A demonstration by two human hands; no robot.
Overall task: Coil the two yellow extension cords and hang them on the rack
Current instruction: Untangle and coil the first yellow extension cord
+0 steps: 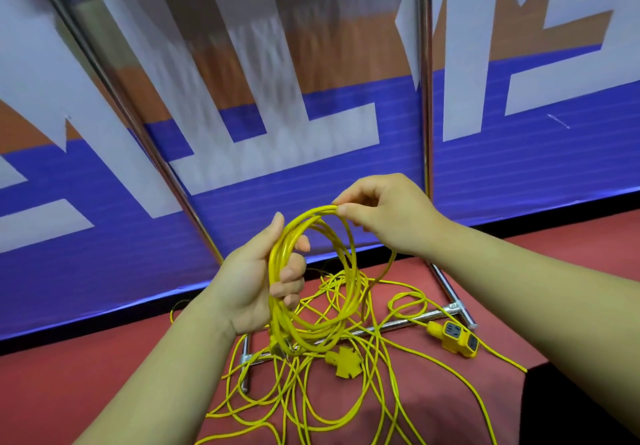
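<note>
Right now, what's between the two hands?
Head view: top arc of the yellow extension cord coil, gripped by the left hand and pinched by the right hand.

Coil (278, 264) in left hand (256, 282), right hand (384, 216)

The red floor (69, 375) carries the rack's chrome base bars (398, 325), a loose tangle of yellow cord (377, 406) lying across them, a yellow socket block (455, 337) and a flat yellow connector (343, 363).

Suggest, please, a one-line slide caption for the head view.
Left hand grips a part-wound yellow cord coil while the right hand pinches its top loop, above tangled cord on the red floor.
</note>
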